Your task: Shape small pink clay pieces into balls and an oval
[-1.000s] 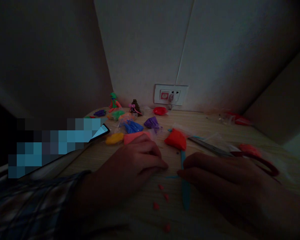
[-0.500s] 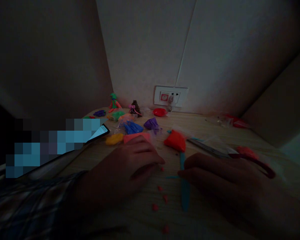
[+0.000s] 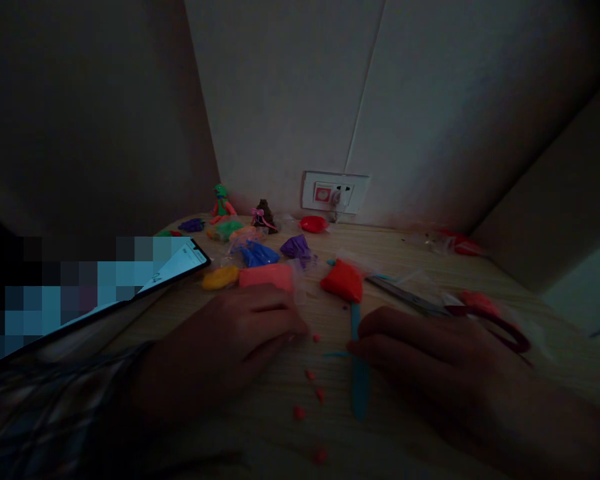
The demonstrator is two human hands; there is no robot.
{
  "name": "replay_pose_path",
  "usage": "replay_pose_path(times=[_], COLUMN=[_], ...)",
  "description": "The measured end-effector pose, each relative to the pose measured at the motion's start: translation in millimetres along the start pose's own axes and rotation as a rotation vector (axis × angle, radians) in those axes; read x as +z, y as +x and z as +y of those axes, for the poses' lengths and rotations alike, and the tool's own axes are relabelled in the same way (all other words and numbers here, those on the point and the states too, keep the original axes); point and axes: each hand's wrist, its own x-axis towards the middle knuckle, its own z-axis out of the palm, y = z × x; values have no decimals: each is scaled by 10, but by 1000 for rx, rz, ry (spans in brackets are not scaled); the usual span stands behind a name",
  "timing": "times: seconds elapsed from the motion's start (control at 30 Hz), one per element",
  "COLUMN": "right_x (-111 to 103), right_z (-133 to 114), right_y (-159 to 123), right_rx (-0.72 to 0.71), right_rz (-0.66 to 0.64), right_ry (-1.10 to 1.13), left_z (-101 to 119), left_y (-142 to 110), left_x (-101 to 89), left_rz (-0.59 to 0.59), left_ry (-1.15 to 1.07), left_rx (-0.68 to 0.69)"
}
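Observation:
My left hand (image 3: 230, 343) rests on the table with its fingers curled together; whatever they hold, if anything, is hidden. Just right of its fingertips lies a small pink clay ball (image 3: 317, 338). Several more pink clay bits (image 3: 299, 413) are scattered nearer to me. My right hand (image 3: 430, 360) is closed in a pinch on a thin blue stick (image 3: 335, 355), whose tip points left. Beneath those fingertips a flat blue clay knife (image 3: 360, 393) lies lengthwise on the table. Beyond my left hand is a packet of pink clay (image 3: 266, 276); a red clay packet (image 3: 343, 281) touches the knife's far end.
Scissors (image 3: 413, 299) with dark red handles lie beyond my right hand. Blue clay (image 3: 258, 254), purple clay (image 3: 297, 247) and yellow clay (image 3: 220, 277) sit farther back. A green figure (image 3: 221, 203) stands by the wall socket (image 3: 335, 193). A lit phone (image 3: 180, 263) is at left.
My left fingertips have drawn back to the left, and the small pink ball now shows on the table beside them. My right hand keeps its pinch. The view has shifted slightly.

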Motion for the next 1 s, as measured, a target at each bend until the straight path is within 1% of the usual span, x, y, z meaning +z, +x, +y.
replay_pose_path(times=[0.03,0.1,0.2,0.27,0.37,0.4,0.43,0.47,0.6,0.73,0.87,1.0], right_x=[-3,20,72,68,5,-16,-30,-36,6,49,34,21], right_z=[-4,-15,-30,-34,-31,-27,-22,-16,12,36,48,53], right_y=[6,-6,-45,-51,-15,1,14,23,16,-5,2,13], right_rx=[-2,14,56,59,33,36,25,23,14,20,29,31], right_rz=[-14,8,80,43,4,39,11,15,25,7,-23,-23], right_ry=[-5,-1,31,48,44,31,26,23,41,72,78,81], left_z=[-2,-3,-1,-2,-15,-24,-36,-49,-87,-47,11,6], left_y=[-3,-8,-16,-22,-29,-32,-36,-39,-47,-36,-12,2], left_x=[0,6,15,16,19,25,34,46,95,93,69,76], left_rz=[-2,-4,2,4,4,7,12,17,33,34,26,33], left_ry=[5,15,32,40,43,43,44,44,28,5,-9,-29], left_rx=[2,2,-8,-9,2,3,0,-4,-27,-56,-82,-93])
